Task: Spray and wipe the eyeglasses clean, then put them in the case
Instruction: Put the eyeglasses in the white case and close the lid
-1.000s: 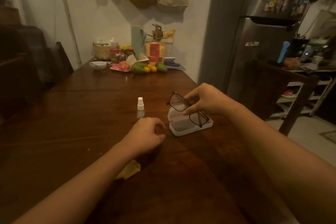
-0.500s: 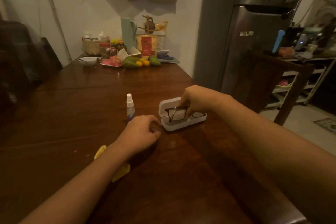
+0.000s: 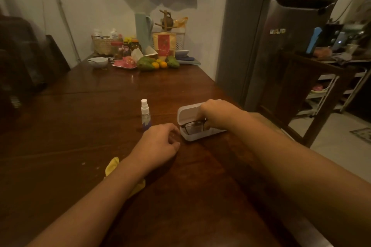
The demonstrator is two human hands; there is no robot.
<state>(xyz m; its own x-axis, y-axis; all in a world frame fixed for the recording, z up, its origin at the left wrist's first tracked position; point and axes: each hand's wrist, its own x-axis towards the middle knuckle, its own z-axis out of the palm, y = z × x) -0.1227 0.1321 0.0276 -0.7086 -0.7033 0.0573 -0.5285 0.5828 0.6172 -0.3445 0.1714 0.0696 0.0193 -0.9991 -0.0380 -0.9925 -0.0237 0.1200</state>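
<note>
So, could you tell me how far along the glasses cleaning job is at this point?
Spraying and wiping seem done: the spray bottle stands set aside and the yellow cloth lies in neither hand. In hand: the right hand holds the eyeglasses in the open case, the left hand resting idle beside it. Left: let go and close the lid.

fridge badge: blurry, poss. brand, unreadable | other txt: none legible
</note>
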